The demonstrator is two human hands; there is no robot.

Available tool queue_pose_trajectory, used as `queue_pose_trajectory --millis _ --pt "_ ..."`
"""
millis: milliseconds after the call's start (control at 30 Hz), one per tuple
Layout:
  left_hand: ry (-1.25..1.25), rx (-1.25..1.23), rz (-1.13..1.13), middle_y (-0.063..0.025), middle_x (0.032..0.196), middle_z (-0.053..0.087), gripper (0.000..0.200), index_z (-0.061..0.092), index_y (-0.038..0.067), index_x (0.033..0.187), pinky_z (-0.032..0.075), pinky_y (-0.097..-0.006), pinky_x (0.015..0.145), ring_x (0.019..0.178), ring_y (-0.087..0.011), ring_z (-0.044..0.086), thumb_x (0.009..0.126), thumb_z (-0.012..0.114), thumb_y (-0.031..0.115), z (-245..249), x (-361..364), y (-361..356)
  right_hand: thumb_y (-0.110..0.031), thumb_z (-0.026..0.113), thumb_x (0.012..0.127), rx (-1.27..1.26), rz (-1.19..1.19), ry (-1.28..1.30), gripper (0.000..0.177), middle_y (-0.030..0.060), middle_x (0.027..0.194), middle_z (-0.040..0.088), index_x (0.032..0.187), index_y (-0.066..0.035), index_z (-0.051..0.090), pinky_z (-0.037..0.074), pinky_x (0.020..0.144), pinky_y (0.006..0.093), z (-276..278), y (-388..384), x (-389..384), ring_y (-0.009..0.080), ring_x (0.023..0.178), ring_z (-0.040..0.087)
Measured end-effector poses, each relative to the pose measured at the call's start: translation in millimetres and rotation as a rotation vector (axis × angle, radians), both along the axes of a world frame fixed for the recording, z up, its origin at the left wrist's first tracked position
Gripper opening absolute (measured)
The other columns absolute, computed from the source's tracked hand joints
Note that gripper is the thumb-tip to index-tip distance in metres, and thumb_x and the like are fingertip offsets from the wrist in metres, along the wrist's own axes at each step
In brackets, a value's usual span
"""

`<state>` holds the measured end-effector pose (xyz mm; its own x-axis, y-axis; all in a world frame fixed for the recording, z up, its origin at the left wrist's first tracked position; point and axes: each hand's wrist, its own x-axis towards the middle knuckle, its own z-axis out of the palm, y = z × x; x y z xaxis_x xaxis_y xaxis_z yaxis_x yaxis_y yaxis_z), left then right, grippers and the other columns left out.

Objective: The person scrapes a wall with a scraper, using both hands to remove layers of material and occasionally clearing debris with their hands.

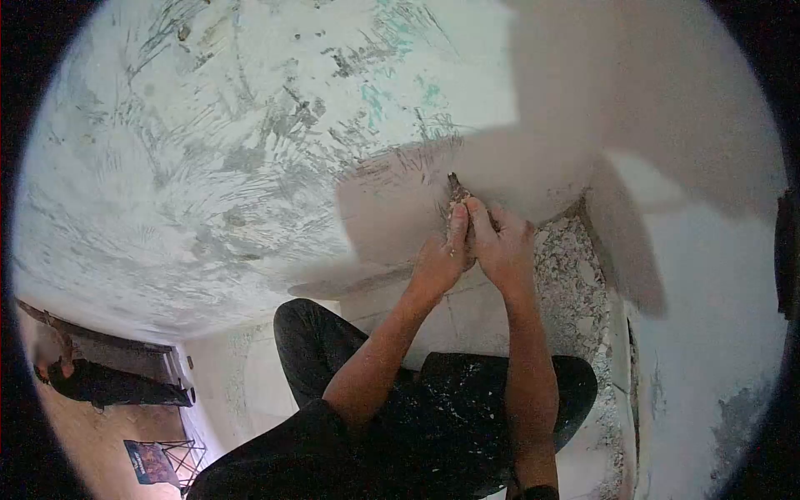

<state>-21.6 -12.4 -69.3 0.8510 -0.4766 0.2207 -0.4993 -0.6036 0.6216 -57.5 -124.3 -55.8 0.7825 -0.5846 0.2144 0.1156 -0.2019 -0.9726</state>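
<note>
My left hand (441,265) and my right hand (502,246) are closed together, thumbs side by side on top, around a narrow metal-tipped tool (454,185). Its body is crusted with pale, crumbly material, and the fingers hide most of its length; I cannot tell its exact kind. The tip points away from me at the lower part of the white wall (250,158), within the shadow cast on it. Dark and greenish scrape marks cover much of this wall.
Flakes and rubble (571,279) lie along the floor's right side, up to the corner. A second pale wall (700,283) stands at the right. Far left, another person (108,383) in dark clothing appears near a folding chair (154,461). My bent legs frame the floor before me.
</note>
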Motion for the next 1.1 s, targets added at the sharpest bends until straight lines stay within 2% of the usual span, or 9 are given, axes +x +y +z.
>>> queue_pose_trajectory --millis 200,267,367,400,467,700,767,1000,1100 --pt "-0.266 0.211 -0.141 -0.0203 0.074 0.058 0.047 0.025 0.005 0.132 0.042 -0.0442 0.050 0.057 -0.0375 0.054 0.092 0.031 0.029 4.1 16.4 11.3 -0.027 0.054 0.083 0.070 0.066 0.054 0.031 0.0198 0.057 0.052 0.080 0.003 0.061 0.041 0.049 0.0337 5.1 4.8 3.3 0.0222 0.048 0.053" --pt "0.278 0.143 0.083 -0.0276 0.113 0.049 0.057 0.041 -0.001 0.122 0.038 -0.0385 0.087 0.102 -0.0379 0.050 0.091 0.029 0.046 44.3 -0.3 -6.4 -0.029 0.053 0.083 0.096 0.053 -0.065 0.032 0.0210 0.059 0.053 0.083 0.002 0.062 0.042 0.051 0.0344 -0.8 6.6 6.2 0.0237 0.050 0.054" --pt "0.320 -0.137 0.109 -0.0277 0.114 0.048 0.062 0.044 -0.002 0.119 0.034 -0.0377 0.091 0.109 -0.0354 0.046 0.090 0.027 0.050 34.8 -2.8 -12.2 -0.030 0.053 0.083 0.066 0.051 0.011 0.033 0.0213 0.062 0.055 0.083 0.002 0.062 0.042 0.052 0.0354 5.6 1.4 0.9 0.0256 0.050 0.054" --pt "0.319 -0.141 0.111 -0.0277 0.114 0.048 0.062 0.044 -0.002 0.119 0.034 -0.0377 0.091 0.109 -0.0354 0.046 0.090 0.027 0.050 30.3 -2.3 -10.2 -0.030 0.053 0.083 0.063 0.053 0.010 0.033 0.0213 0.062 0.055 0.083 0.002 0.062 0.042 0.052 0.0354 5.6 0.5 0.8 0.0256 0.050 0.054" --pt "0.092 0.105 -0.007 -0.0259 0.072 0.054 0.042 0.027 0.013 0.132 0.042 -0.0448 0.052 0.057 -0.0390 0.053 0.091 0.037 0.017 19.9 -0.5 -3.1 -0.029 0.053 0.082 -0.050 0.002 0.039 0.032 0.0213 0.065 0.056 0.083 0.002 0.062 0.043 0.054 0.0360 4.4 -0.9 0.9 0.0287 0.053 0.056" --pt "-0.133 0.232 -0.067 -0.0265 0.074 0.055 0.046 0.030 0.009 0.131 0.044 -0.0424 0.057 0.062 -0.0393 0.054 0.094 0.026 0.037 34.9 3.4 11.7 -0.030 0.052 0.083 0.137 0.040 -0.015 0.033 0.0204 0.062 0.054 0.074 0.001 0.060 0.043 0.055 0.0384 3.0 12.4 8.4 0.0348 0.060 0.057" --pt "0.431 0.082 0.159 -0.0272 0.079 0.056 0.054 0.037 0.002 0.125 0.043 -0.0431 0.060 0.063 -0.0382 0.054 0.092 0.029 0.043 53.9 0.4 -4.0 -0.031 0.053 0.083 -0.039 -0.018 -0.029 0.033 0.0207 0.063 0.054 0.073 0.001 0.059 0.042 0.054 0.0392 1.1 8.8 6.4 0.0361 0.061 0.057" --pt "0.191 -0.194 0.150 -0.0247 0.083 0.058 0.064 0.049 -0.004 0.109 0.042 -0.0405 0.064 0.069 -0.0309 0.057 0.088 0.031 0.053 50.8 -9.0 -16.8 -0.030 0.053 0.082 -0.065 -0.030 -0.008 0.034 0.0222 0.061 0.053 0.071 0.002 0.059 0.042 0.052 0.0392 1.0 2.7 8.3 0.0371 0.058 0.056" --pt "0.424 0.086 0.112 -0.0248 0.120 0.045 0.069 0.042 -0.001 0.122 0.032 -0.0373 0.094 0.113 -0.0333 0.043 0.088 0.024 0.056 65.8 -5.0 -11.2 -0.030 0.053 0.082 0.066 0.047 0.018 0.035 0.0217 0.059 0.053 0.069 0.002 0.058 0.042 0.052 0.0390 10.2 4.3 6.2 0.0371 0.058 0.056"
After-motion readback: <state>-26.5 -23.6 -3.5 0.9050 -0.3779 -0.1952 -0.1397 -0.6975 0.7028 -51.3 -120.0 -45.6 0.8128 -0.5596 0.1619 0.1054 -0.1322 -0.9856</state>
